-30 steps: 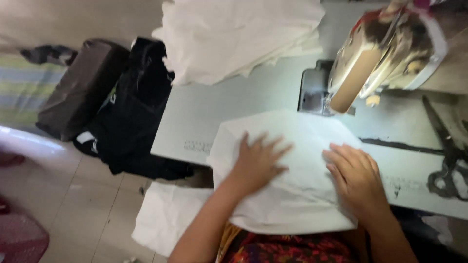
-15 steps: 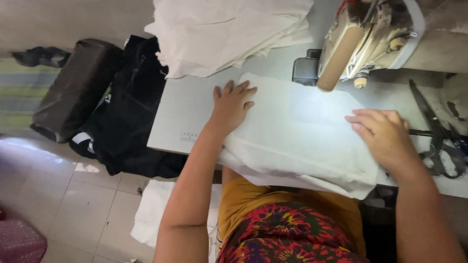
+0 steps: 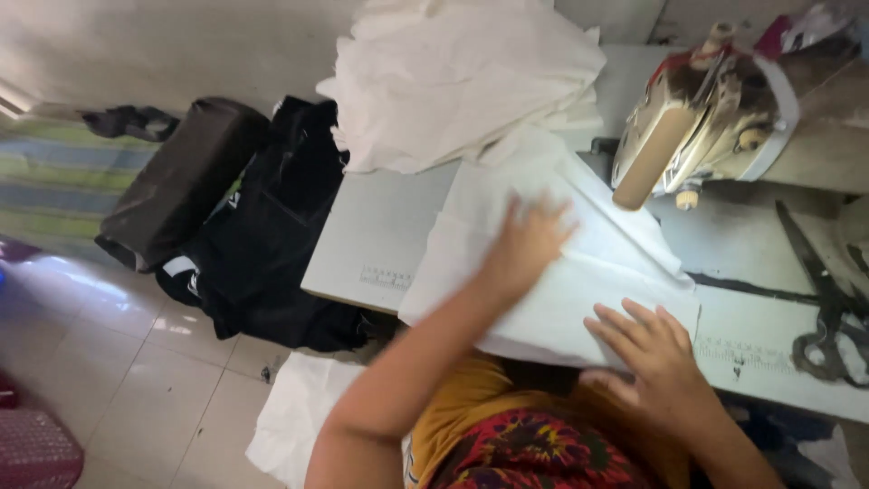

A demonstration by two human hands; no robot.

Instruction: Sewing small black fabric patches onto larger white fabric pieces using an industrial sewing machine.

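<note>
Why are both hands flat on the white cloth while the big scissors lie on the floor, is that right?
Almost. Both hands, left hand and right hand, do press the white cloth, but the head view shows the scissors lying on the sewing table, not the floor.

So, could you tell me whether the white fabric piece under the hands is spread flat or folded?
Folded, at least partly: the white fabric piece shows a diagonal crease and overlapping layers under the left hand and right hand.

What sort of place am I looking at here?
Most likely a small sewing workshop or home tailoring corner. A sewing machine stands on the work table, scissors lie beside it, and both hands, left and right, press flat a white fabric piece.
</note>
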